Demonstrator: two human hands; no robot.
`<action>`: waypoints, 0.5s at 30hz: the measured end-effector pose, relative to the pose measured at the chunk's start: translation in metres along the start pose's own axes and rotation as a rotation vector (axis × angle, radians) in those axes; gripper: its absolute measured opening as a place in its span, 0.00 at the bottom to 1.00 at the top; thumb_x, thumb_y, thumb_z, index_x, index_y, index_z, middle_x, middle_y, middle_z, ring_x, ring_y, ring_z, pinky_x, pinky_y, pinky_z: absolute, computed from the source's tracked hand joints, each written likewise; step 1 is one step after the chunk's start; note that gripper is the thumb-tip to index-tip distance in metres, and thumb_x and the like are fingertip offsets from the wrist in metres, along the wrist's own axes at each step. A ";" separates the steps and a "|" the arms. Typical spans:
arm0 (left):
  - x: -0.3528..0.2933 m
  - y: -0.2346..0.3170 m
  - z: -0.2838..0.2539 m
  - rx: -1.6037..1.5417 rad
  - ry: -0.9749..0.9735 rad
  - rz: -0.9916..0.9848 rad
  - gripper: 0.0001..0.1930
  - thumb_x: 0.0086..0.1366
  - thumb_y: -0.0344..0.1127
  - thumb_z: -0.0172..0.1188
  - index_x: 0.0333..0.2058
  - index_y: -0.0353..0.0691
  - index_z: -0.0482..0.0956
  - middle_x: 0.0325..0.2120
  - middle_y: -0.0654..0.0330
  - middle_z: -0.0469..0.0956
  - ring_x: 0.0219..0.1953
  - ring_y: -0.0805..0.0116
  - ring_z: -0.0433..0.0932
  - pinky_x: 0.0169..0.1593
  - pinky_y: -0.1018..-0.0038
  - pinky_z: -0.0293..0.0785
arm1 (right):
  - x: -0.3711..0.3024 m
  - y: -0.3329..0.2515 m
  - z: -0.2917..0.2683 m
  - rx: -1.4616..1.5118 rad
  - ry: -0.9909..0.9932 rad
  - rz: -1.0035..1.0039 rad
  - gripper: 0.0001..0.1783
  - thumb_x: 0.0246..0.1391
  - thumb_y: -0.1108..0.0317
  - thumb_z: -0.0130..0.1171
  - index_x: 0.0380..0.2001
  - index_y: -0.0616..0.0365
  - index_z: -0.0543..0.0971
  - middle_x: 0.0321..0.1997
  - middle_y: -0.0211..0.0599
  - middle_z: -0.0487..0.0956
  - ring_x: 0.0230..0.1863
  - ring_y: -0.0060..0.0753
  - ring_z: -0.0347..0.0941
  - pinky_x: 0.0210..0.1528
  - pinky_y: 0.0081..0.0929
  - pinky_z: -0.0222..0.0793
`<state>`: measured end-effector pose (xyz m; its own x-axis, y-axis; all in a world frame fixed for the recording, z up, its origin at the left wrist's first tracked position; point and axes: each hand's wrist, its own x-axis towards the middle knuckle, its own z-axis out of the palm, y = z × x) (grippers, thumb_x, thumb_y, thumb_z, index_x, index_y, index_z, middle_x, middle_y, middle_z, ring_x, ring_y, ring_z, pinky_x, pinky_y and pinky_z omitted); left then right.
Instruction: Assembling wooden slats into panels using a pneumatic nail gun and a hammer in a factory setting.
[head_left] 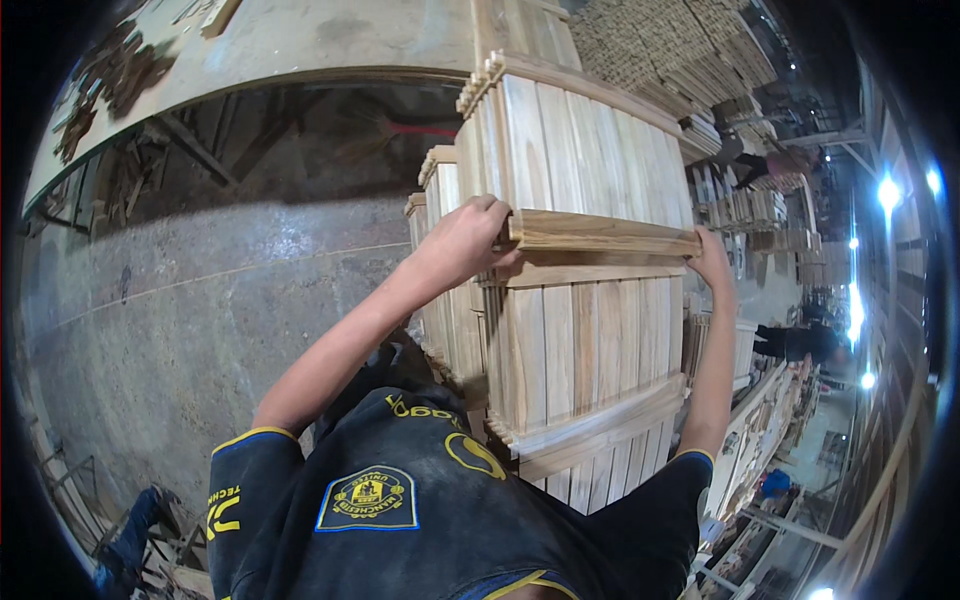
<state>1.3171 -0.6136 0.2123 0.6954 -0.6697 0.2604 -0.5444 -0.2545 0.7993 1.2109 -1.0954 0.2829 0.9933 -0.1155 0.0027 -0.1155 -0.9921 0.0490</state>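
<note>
One bare left hand [472, 240], one straight brown wooden rail [605, 235], one bare right hand [713, 262]
Left hand clasps the rail's left end; the rail spans between both grips, over stacked pale slatted wooden panels [590, 340]; right hand clasps its right end.

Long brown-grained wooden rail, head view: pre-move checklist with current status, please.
1. Left hand on the long brown-grained wooden rail: ok, at its left end.
2. Right hand on the rail: ok, at its right end.
3. Rail free of the pale slatted wooden panels beneath: cannot tell from this overhead angle.
4. Fingers wrapped fully under the rail: cannot tell, undersides hidden.
5. Gloves on: not ok, both hands bare.
6. Space left of the panels unobstructed: not ok, a thin red rod shows there.
</note>
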 end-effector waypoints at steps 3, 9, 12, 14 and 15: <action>0.001 -0.005 -0.003 0.109 0.007 0.076 0.21 0.50 0.38 0.68 0.36 0.30 0.71 0.31 0.47 0.73 0.36 0.45 0.74 0.39 0.59 0.72 | 0.005 -0.017 -0.009 -0.019 -0.131 0.103 0.36 0.30 0.76 0.68 0.50 0.58 0.70 0.51 0.48 0.73 0.55 0.50 0.68 0.55 0.36 0.65; 0.003 -0.005 -0.004 0.152 -0.048 0.136 0.20 0.50 0.37 0.67 0.36 0.31 0.71 0.30 0.49 0.72 0.34 0.48 0.73 0.39 0.61 0.72 | 0.000 -0.014 -0.007 -0.110 -0.122 0.084 0.38 0.31 0.70 0.70 0.52 0.57 0.69 0.55 0.44 0.72 0.56 0.46 0.68 0.57 0.35 0.65; 0.003 -0.001 -0.003 0.177 -0.070 0.128 0.19 0.50 0.35 0.66 0.37 0.32 0.70 0.32 0.49 0.71 0.37 0.50 0.73 0.40 0.61 0.71 | -0.005 -0.003 -0.003 -0.095 -0.072 0.061 0.38 0.33 0.70 0.70 0.53 0.57 0.69 0.55 0.45 0.72 0.56 0.46 0.68 0.56 0.36 0.65; 0.002 0.002 -0.005 0.160 -0.079 0.074 0.20 0.50 0.34 0.66 0.38 0.31 0.70 0.33 0.49 0.72 0.37 0.49 0.73 0.41 0.61 0.71 | -0.009 -0.004 -0.001 -0.081 -0.051 0.068 0.38 0.33 0.69 0.70 0.53 0.57 0.69 0.55 0.46 0.72 0.56 0.47 0.68 0.56 0.37 0.66; 0.002 0.003 -0.004 0.164 -0.084 0.080 0.20 0.50 0.34 0.66 0.38 0.31 0.70 0.33 0.49 0.72 0.37 0.49 0.73 0.41 0.61 0.71 | -0.011 -0.007 0.000 -0.077 -0.046 0.074 0.38 0.33 0.69 0.70 0.53 0.57 0.69 0.55 0.46 0.72 0.56 0.47 0.68 0.56 0.37 0.66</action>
<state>1.3192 -0.6125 0.2171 0.6089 -0.7466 0.2681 -0.6705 -0.3038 0.6768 1.2003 -1.0876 0.2828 0.9806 -0.1925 -0.0361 -0.1866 -0.9742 0.1268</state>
